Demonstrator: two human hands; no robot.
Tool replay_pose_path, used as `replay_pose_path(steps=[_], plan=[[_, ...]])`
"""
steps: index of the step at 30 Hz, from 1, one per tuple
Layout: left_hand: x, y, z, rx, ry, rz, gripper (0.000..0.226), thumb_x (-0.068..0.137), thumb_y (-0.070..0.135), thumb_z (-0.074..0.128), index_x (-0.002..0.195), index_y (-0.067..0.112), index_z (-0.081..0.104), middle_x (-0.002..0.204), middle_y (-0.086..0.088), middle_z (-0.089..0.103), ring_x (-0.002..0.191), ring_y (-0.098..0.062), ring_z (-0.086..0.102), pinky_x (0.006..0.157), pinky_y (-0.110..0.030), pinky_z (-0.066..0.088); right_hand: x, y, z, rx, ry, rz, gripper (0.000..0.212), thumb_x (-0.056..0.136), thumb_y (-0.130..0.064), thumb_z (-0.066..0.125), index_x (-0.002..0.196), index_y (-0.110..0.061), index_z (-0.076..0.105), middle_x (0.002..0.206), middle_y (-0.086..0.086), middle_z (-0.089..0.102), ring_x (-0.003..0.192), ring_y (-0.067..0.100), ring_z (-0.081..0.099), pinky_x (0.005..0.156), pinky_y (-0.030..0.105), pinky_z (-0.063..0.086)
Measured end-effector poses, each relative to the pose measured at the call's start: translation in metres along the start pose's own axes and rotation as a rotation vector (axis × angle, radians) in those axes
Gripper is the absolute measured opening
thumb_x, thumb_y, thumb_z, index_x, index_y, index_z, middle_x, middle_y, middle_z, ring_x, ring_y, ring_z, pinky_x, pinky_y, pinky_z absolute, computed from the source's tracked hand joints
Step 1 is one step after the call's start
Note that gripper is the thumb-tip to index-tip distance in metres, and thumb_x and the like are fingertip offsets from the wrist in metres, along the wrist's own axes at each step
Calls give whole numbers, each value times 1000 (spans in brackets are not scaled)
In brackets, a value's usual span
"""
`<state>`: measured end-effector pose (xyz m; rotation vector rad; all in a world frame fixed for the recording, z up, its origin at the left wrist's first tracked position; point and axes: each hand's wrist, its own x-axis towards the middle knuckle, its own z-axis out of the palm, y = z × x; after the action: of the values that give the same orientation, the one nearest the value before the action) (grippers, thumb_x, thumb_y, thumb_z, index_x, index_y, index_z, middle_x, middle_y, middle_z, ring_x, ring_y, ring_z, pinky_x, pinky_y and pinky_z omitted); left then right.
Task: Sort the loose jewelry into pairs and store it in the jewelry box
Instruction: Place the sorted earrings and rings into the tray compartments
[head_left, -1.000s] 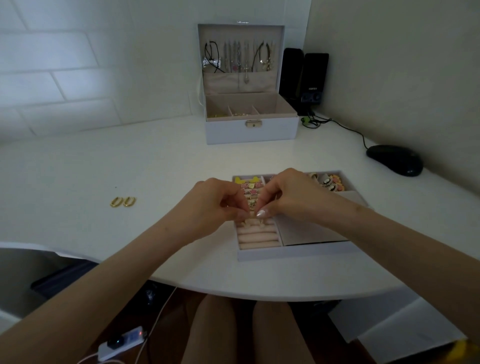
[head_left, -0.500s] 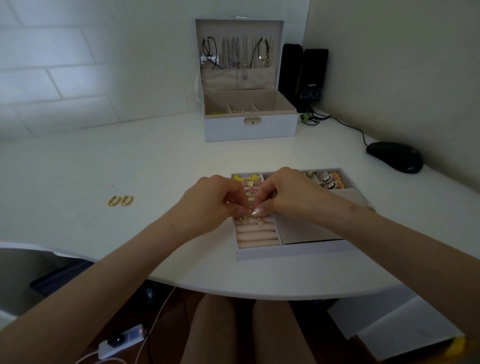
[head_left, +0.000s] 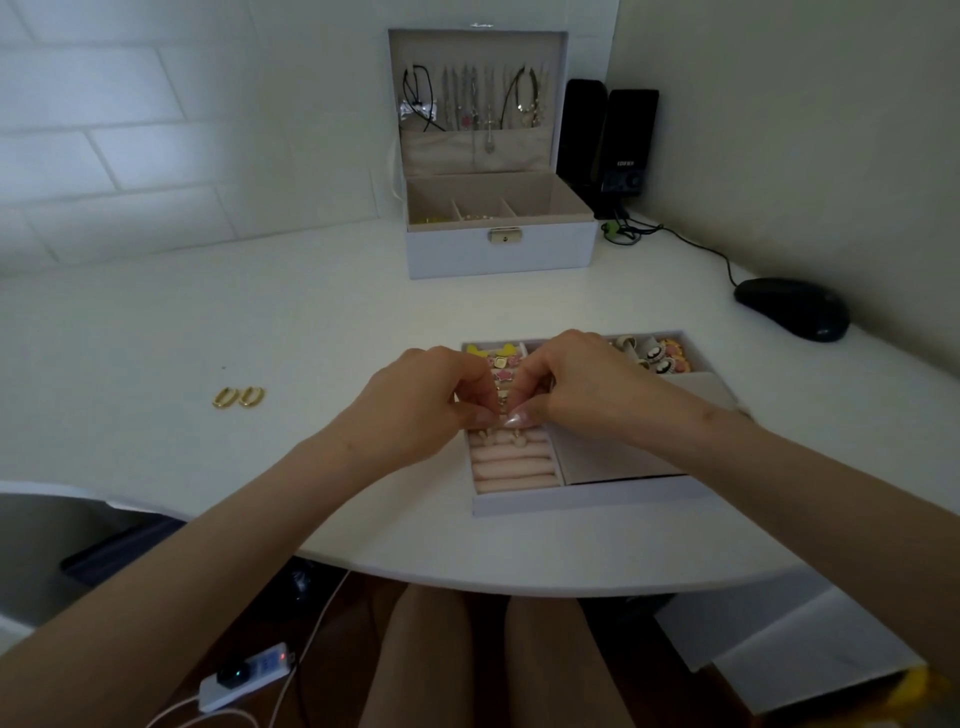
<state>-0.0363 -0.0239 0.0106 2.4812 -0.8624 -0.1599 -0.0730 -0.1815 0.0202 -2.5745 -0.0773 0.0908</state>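
Where the two hands meet, a shallow, pale, rectangular tray (head_left: 582, 501) lies on the smooth white table (head_left: 311, 322). Its left-hand compartment is lined with soft, pink, padded rolls (head_left: 514, 467). Small earrings in yellow, pink and gold are tucked into the far rolls, and a beige flat-floored compartment sits to the right. In the tray's far right corner lies a heap of round, colourful pieces (head_left: 660, 356). Well to the left of the tray, two oval gold hoops (head_left: 239, 397) lie side by side on the table. Behind the tray stands the square, pale jewelry box (head_left: 501, 254) with its lid raised, a brass clasp on its front and thin chains (head_left: 472, 104) hanging inside the lid. To the right of the tray, further back, rests a glossy black mouse (head_left: 792, 306).

The hands cover the middle rolls, and what lies in the box's compartments is too small to make out.

The left hand (head_left: 421, 405) and right hand (head_left: 582, 379) hover over the rolls with fingers curled tight. Their fingertips pinch together on a small gold piece (head_left: 503, 411), whose shape cannot be told.
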Motion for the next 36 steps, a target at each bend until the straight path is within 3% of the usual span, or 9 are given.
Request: replay_pose_path(steps=[6,10,16,24,36], plan=[[-1,-2,-2,-5,-10,3,27,80,20,69,67,36,52,77,11,57,68,-5,45,67,-25,35,-1,0,0,-13,3,8,7,75,-24,77,80,-20,74,64,-16,56,62,-2,48,55,18,36],[-1,-3,-4,-97,17,7,26,78,15,71,66,32,56,70,13,56,63,-1,46,58,-10,33,-1,-1,-1,9,-5,33,7,77,-21,75,74,-23,69,65,-15,56,64,-2,49,56,16,37],[2,-11,-6,-105,89,12,8,77,14,72,80,20,67,78,5,62,67,-5,46,66,-25,38,1,0,-6,33,-28,68,6,79,-20,74,76,-22,68,67,-17,51,63,-4,44,55,15,32],[5,-13,-2,-118,67,-7,7,79,14,71,82,20,68,74,10,59,66,-5,47,61,-17,35,5,6,-8,28,-6,88,8,84,-19,68,88,-14,72,68,-16,51,64,-3,44,55,14,31],[3,-10,-2,-99,62,18,9,79,17,71,77,23,65,72,13,57,64,-4,47,59,-16,35,7,-2,2,-55,13,9,5,83,-18,67,78,-18,70,62,-18,51,59,-5,45,52,17,31]])
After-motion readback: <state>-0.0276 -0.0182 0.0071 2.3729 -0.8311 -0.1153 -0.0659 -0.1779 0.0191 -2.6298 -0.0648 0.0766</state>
